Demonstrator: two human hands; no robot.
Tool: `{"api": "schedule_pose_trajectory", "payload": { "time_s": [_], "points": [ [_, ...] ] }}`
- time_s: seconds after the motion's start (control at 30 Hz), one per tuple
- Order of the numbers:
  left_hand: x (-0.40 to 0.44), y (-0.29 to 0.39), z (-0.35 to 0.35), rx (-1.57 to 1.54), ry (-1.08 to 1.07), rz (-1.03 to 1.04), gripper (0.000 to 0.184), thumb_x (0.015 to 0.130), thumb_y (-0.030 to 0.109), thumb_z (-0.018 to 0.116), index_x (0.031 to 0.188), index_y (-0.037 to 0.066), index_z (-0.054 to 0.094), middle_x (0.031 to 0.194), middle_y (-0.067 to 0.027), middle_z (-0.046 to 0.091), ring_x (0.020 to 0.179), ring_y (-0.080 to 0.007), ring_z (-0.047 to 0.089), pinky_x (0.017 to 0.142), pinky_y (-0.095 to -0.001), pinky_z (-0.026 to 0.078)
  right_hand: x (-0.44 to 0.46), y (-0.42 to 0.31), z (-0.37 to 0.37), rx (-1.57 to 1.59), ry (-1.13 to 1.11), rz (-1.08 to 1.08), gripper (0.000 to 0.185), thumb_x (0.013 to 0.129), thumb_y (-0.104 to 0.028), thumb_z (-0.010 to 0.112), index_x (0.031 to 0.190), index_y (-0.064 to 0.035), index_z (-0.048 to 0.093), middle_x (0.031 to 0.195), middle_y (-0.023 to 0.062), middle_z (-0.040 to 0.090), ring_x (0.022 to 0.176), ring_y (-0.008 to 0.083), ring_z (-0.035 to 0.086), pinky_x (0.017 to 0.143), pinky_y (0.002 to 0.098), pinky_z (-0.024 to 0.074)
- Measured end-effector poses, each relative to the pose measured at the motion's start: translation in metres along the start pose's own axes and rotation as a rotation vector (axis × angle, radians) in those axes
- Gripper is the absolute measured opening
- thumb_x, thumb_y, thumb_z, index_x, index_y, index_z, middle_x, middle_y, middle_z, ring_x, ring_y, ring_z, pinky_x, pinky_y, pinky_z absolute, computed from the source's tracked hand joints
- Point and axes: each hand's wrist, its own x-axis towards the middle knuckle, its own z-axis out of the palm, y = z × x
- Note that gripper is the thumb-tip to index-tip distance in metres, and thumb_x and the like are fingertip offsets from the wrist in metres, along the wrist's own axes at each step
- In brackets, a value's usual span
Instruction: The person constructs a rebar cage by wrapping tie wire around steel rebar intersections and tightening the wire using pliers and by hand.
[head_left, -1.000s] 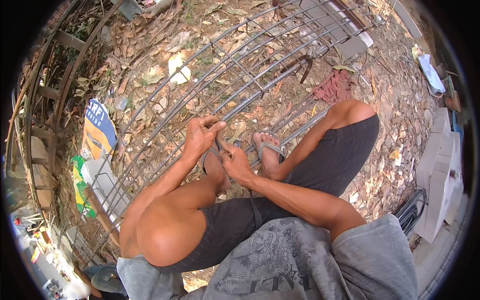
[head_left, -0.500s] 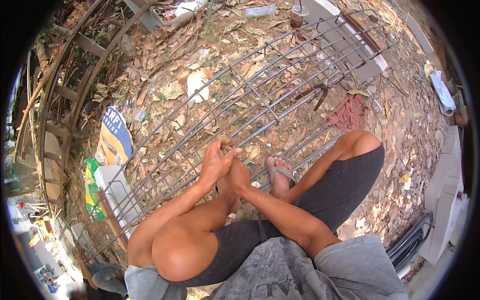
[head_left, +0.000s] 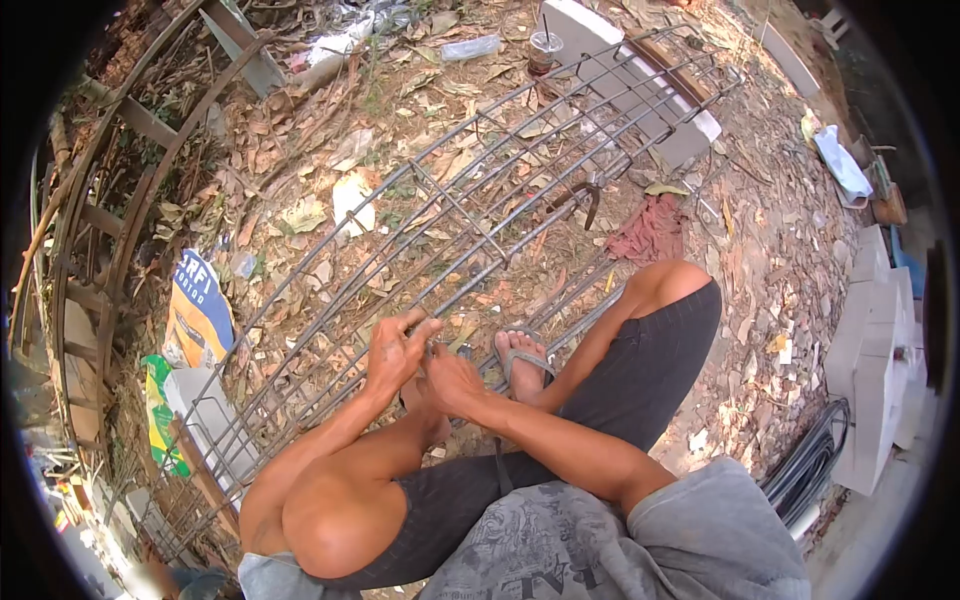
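A long cage of steel rebar point(head_left: 485, 236) runs diagonally across the leaf-strewn ground before my knees. My left hand point(head_left: 398, 352) is at the near part of the cage, its fingers curled in close to a bar. Just to its right and touching it, my right hand point(head_left: 455, 382) is closed, palm side hidden. Anything between the fingers is too small or hidden to make out. A pair of dark-handled pincers point(head_left: 580, 196) rests on the bars farther up the cage. My sandalled foot point(head_left: 522, 362) is beside the near rods.
Grey blocks point(head_left: 685, 140) support the cage's far end, and a pale block point(head_left: 205, 405) its near end. A reddish cloth point(head_left: 650, 228) lies right of the cage. Printed sacks point(head_left: 200, 310) and a curved ladder-like frame point(head_left: 150, 125) stand left. Coiled black tubing point(head_left: 815, 455) lies at right.
The view has shifted, so the cage and both hands appear farther left and the hands slightly lower. The hands stay together at the bars, with the left fingers slightly changed in pose.
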Motion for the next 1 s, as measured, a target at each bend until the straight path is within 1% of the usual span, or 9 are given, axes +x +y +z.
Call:
{"api": "schedule_pose_trajectory", "payload": {
  "time_s": [0.1, 0.23, 0.47, 0.57, 0.67, 0.73, 0.8, 0.93, 1.0],
  "points": [
    [0.001, -0.016, 0.010, 0.020, 0.122, 0.215, 0.024, 0.092, 0.022, 0.071, 0.093, -0.002, 0.073, 0.068, -0.0225, 0.062, 0.056, -0.0353, 0.058, 0.058, -0.0429, 0.046, 0.004, -0.018, -0.069, -0.344, -0.446, -0.079, 0.028, 0.090, -0.024, 0.065, 0.097, 0.0014, 0.075, 0.090, 0.0312, 0.071, 0.089, 0.0472, 0.070, 0.080, 0.0532, 0.0558],
    [0.004, -0.034, 0.018, 0.157, 0.257, 0.396, 0.016, 0.088, 0.013, 0.068, 0.081, -0.001, 0.070, 0.072, -0.0263, 0.063, 0.064, -0.0466, 0.063, 0.057, -0.0481, 0.048, 0.040, -0.064, -0.139, -0.212, -0.036, -0.114, 0.028, 0.091, -0.022, 0.063, 0.087, 0.0015, 0.077, 0.087, 0.0287, 0.073, 0.088, 0.0438, 0.073, 0.081, 0.0521, 0.0567],
    [0.005, -0.054, 0.025, 0.220, 0.325, 0.490, 0.012, 0.083, 0.012, 0.073, 0.077, 0.002, 0.070, 0.067, -0.0218, 0.066, 0.064, -0.0426, 0.068, 0.055, -0.0469, 0.049, 0.101, -0.072, -0.081, -0.363, 0.004, -0.199, 0.034, 0.093, -0.030, 0.065, 0.085, 0.0001, 0.078, 0.081, 0.0281, 0.072, 0.083, 0.0447, 0.073, 0.075, 0.0503, 0.0579],
    [0.005, -0.046, 0.024, 0.240, 0.342, 0.536, 0.010, 0.084, 0.010, 0.071, 0.079, 0.002, 0.070, 0.069, -0.0225, 0.066, 0.065, -0.0424, 0.068, 0.056, -0.0481, 0.050, 0.096, -0.071, -0.082, -0.206, 0.080, -0.115, 0.043, 0.094, -0.038, 0.068, 0.080, 0.0022, 0.076, 0.076, 0.0241, 0.072, 0.073, 0.0366, 0.074, 0.070, 0.0483, 0.0571],
    [0.003, -0.035, 0.021, 0.239, 0.335, 0.537, 0.009, 0.087, 0.009, 0.070, 0.083, 0.002, 0.072, 0.074, -0.0218, 0.068, 0.067, -0.0423, 0.068, 0.057, -0.0491, 0.052, 0.083, -0.056, -0.098, 0.274, 0.003, 0.197, 0.043, 0.090, -0.042, 0.071, 0.084, 0.0001, 0.078, 0.084, 0.0225, 0.075, 0.086, 0.0331, 0.075, 0.077, 0.0449, 0.0574],
    [0.002, -0.028, 0.020, 0.249, 0.294, 0.462, 0.008, 0.091, 0.011, 0.069, 0.089, 0.004, 0.073, 0.080, -0.0206, 0.070, 0.069, -0.0418, 0.068, 0.059, -0.0493, 0.053, 0.068, -0.029, -0.097, 0.411, -0.058, 0.230, 0.046, 0.090, -0.042, 0.074, 0.094, 0.0036, 0.075, 0.080, 0.0180, 0.073, 0.073, 0.0267, 0.073, 0.070, 0.0435, 0.0561],
    [0.001, -0.031, 0.018, 0.239, 0.247, 0.447, 0.008, 0.093, 0.012, 0.068, 0.095, 0.005, 0.072, 0.083, -0.0203, 0.071, 0.072, -0.0419, 0.068, 0.062, -0.0489, 0.053, 0.045, -0.009, -0.079, 0.499, 0.112, 0.116, 0.039, 0.093, -0.029, 0.073, 0.110, 0.0056, 0.071, 0.079, 0.0134, 0.071, 0.061, 0.0217, 0.067, 0.062, 0.0408, 0.0545],
    [0.004, -0.026, 0.012, 0.136, 0.166, 0.462, 0.011, 0.094, 0.014, 0.067, 0.098, 0.005, 0.072, 0.088, -0.0213, 0.071, 0.078, -0.0445, 0.067, 0.064, -0.0488, 0.052, 0.020, -0.011, -0.081, 0.763, 0.036, 0.340, 0.031, 0.096, -0.015, 0.067, 0.121, 0.0052, 0.067, 0.079, 0.0110, 0.072, 0.064, 0.0205, 0.067, 0.063, 0.0383, 0.0536],
    [0.006, -0.025, 0.006, 0.073, 0.065, 0.333, 0.022, 0.090, 0.014, 0.070, 0.105, -0.001, 0.075, 0.081, -0.0203, 0.071, 0.073, -0.0324, 0.071, 0.067, -0.0403, 0.053, 0.018, -0.004, -0.075, 0.704, 0.081, 0.293, 0.030, 0.097, -0.014, 0.066, 0.120, 0.0048, 0.067, 0.078, 0.0105, 0.072, 0.067, 0.0194, 0.068, 0.065, 0.0381, 0.0532]
  ]
}}
